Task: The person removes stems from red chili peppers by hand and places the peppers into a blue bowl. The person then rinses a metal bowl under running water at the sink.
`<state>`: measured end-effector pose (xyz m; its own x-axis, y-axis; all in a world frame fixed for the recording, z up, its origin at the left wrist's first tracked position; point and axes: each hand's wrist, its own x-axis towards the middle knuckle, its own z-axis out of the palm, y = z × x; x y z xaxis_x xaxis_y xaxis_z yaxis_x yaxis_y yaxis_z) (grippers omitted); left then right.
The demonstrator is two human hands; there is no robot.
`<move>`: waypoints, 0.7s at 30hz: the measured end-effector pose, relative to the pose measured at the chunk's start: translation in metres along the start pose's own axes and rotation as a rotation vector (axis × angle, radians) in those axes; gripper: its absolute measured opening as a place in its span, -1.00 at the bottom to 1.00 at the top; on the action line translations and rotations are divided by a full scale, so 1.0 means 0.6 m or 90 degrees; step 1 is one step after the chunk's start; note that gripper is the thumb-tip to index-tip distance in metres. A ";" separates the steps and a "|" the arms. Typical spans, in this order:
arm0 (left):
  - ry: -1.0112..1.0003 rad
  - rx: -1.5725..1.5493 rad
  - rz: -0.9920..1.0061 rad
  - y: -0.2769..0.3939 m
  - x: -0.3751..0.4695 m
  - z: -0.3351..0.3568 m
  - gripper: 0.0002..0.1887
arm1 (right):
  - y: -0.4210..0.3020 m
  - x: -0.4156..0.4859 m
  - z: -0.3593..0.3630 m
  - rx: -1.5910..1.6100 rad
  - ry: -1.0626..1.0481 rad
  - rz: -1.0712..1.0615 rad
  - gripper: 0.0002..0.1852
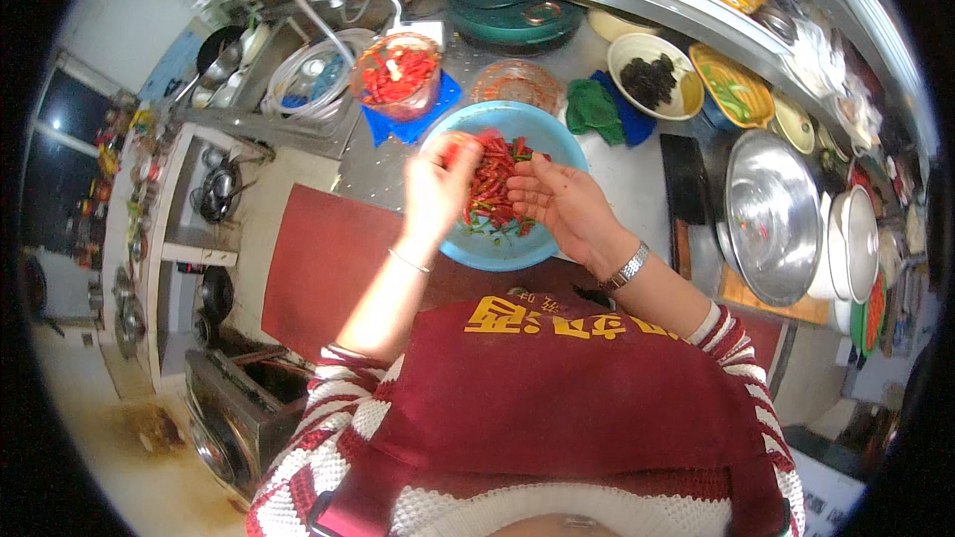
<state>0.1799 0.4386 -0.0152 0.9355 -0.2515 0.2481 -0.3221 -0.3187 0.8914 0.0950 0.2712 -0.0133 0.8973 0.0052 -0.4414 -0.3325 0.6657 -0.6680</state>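
Note:
Before me on the steel counter stands a light blue basin holding a heap of red chilli peppers, some with green stems. My left hand, blurred, is over the basin's left side with its fingers bent; red shows at the fingertips, but whether it is a held chilli I cannot tell. On the right side, my right hand is over the heap, palm turned inward, fingers curved beside the chillies; what lies within them is partly hidden. A container of red chilli pieces stands behind and left of the basin, on a blue cloth.
Behind the basin lie a red-stained round lid or dish and a green cloth. A bowl of dark food, a yellow basket and a large steel bowl stand to the right. A sink is at the left.

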 end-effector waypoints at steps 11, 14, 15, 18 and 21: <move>-0.071 0.277 0.100 -0.190 0.308 -0.126 -0.49 | 0.004 -0.173 -0.164 0.034 0.328 -0.155 -0.65; -0.055 0.178 0.100 -0.188 0.253 -0.084 -0.57 | 0.026 -0.237 -0.257 0.214 0.585 -0.253 -0.43; -0.067 0.217 0.073 -0.150 0.218 -0.056 -0.59 | 0.022 -0.264 -0.283 0.280 0.670 -0.276 -0.42; -0.081 0.122 0.011 -0.137 0.135 -0.012 -0.66 | 0.010 -0.326 -0.402 0.354 0.684 -0.330 -0.14; -0.142 0.063 -0.037 -0.056 0.050 0.040 -0.70 | -0.029 -0.357 -0.471 0.492 0.575 -0.254 -0.27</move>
<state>0.2155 0.4196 -0.0466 0.9013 -0.4221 0.0975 -0.2915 -0.4243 0.8573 -0.1735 0.0476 -0.0766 0.2752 -0.6063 -0.7461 0.4470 0.7678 -0.4590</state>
